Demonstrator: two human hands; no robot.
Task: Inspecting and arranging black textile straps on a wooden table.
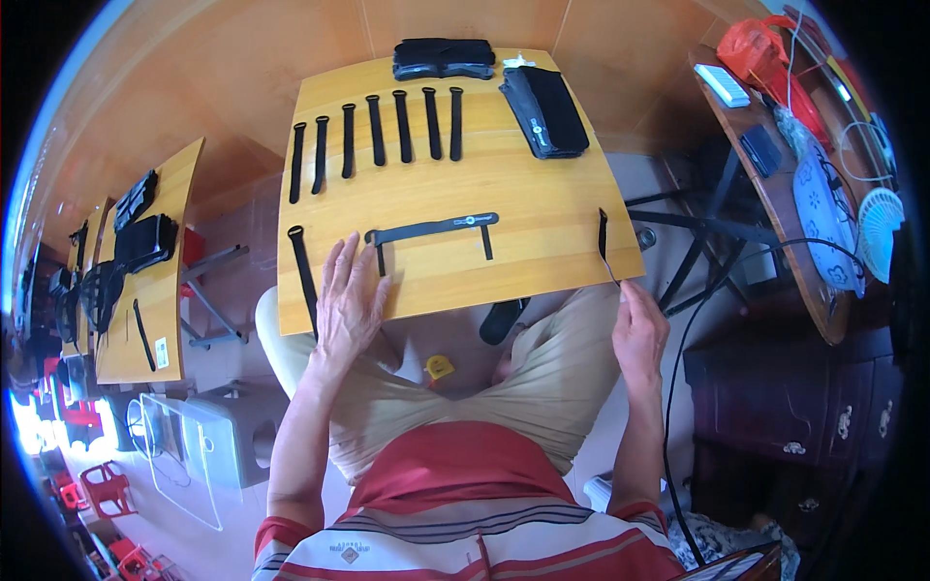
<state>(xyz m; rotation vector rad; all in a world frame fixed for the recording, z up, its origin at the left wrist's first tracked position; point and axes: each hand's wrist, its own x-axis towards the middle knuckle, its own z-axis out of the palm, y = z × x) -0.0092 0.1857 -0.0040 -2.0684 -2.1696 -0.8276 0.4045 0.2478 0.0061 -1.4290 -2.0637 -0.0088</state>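
My left hand (349,300) lies palm down near the table's front edge, fingers stretched out and slightly apart. Its fingertips are by the buckle end of a black strap (433,228), which lies crosswise with pale print on it. Two short dark strips (487,242) run down from that strap toward me. Left of the hand lies another black strap with an end loop (302,261). At the table's right front corner, my right hand (640,329) pinches the near end of a thin dark strap (604,234), seen nearly edge-on.
Several looped black straps (376,131) lie in a row on the wooden table (542,194). Black strap stacks stand at its far edge (444,60) and right side (547,111). A side table (717,107) is at right, another (179,281) at left. A yellow tape measure (439,367) lies below.
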